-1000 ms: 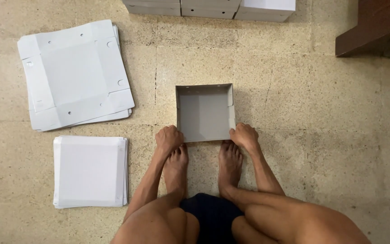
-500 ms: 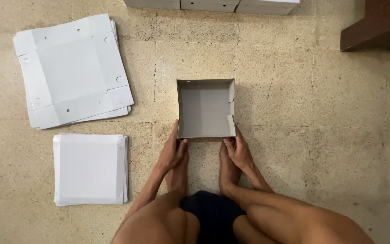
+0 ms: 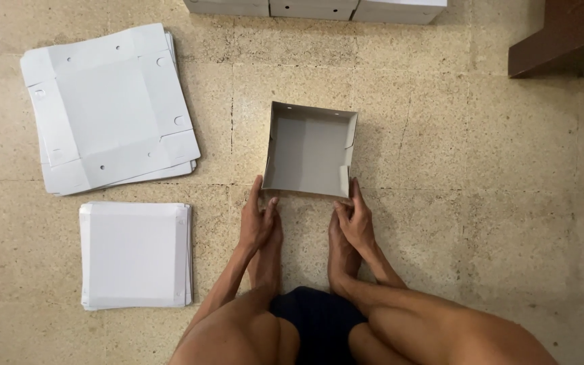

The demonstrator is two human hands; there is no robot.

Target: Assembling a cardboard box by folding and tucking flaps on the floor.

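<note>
Left hand: left hand (image 3: 258, 220) lay open on the floor (image 3: 481, 203), fingertips touching the near left corner of the folded white cardboard box (image 3: 309, 150), gripping nothing.
Right hand: right hand (image 3: 357, 223) rested open too, fingers touching the box's near right corner, not clamped.
Box: it sat upright on the floor just ahead of the person's bare feet (image 3: 336, 253), open side up, near wall standing.
Nearby: stack of flat die-cut box blanks (image 3: 106, 108) lay well to the left; stack of square white sheets (image 3: 134, 255) below it; finished boxes (image 3: 315, 7) along the far edge.
Risk: with only fingertips touching, the near wall could probably spring outward.
</note>
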